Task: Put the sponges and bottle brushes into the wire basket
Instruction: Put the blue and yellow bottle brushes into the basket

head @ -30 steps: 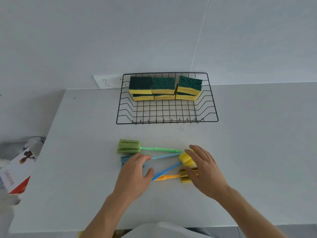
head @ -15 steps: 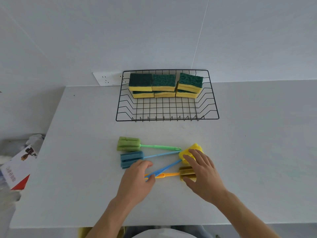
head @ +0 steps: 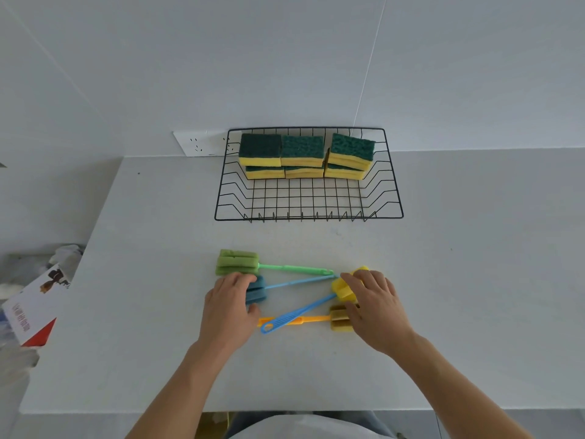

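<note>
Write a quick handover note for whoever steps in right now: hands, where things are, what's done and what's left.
Left hand: on the blue-headed brush, grip not closed.
Right hand: over the yellow-headed brush and the orange-handled brush, nothing lifted.
Green brush: untouched on the table.
Done: six sponges stacked at the back of the wire basket.
Left: all four brushes into the basket.

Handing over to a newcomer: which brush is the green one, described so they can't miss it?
Find the black wire basket at the wall. Four brushes lie in front of it on the white table; the green brush is nearest the basket, untouched by either hand, and all green.
</note>
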